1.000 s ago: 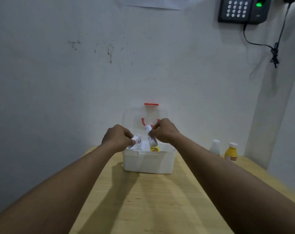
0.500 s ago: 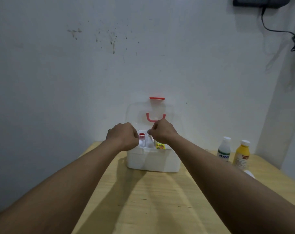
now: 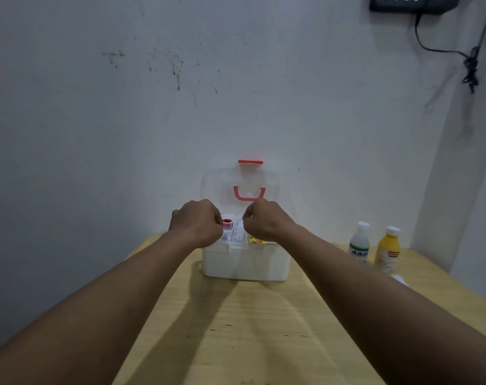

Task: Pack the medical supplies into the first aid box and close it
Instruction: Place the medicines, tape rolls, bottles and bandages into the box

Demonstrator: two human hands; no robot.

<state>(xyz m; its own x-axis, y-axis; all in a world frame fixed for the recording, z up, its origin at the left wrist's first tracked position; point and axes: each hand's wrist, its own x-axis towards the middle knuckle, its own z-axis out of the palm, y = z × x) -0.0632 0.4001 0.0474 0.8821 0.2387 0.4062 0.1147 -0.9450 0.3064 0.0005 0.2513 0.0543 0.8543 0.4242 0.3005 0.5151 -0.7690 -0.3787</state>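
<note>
The white first aid box point(image 3: 244, 263) stands open at the far end of the table, its clear lid point(image 3: 240, 184) with a red handle leaning up against the wall. My left hand point(image 3: 196, 222) is curled over the box's left side, fingers closed on a small red-capped vial point(image 3: 227, 224) standing in the box. Over the box's right side, my right hand point(image 3: 265, 222) has its fingertips pinched at the top of a white tube point(image 3: 237, 232) that stands inside. A yellow packet point(image 3: 255, 240) shows below that hand.
A white bottle with a green label point(image 3: 359, 243) and a yellow bottle point(image 3: 387, 250) stand on the wooden table point(image 3: 244, 329) right of the box. Something small and white point(image 3: 400, 279) lies by my right forearm. The wall is directly behind the box.
Both hands have come down into the box with the vial and the tube. The tube, tilted above the rim a second ago, now stands inside. My view has tipped downward.
</note>
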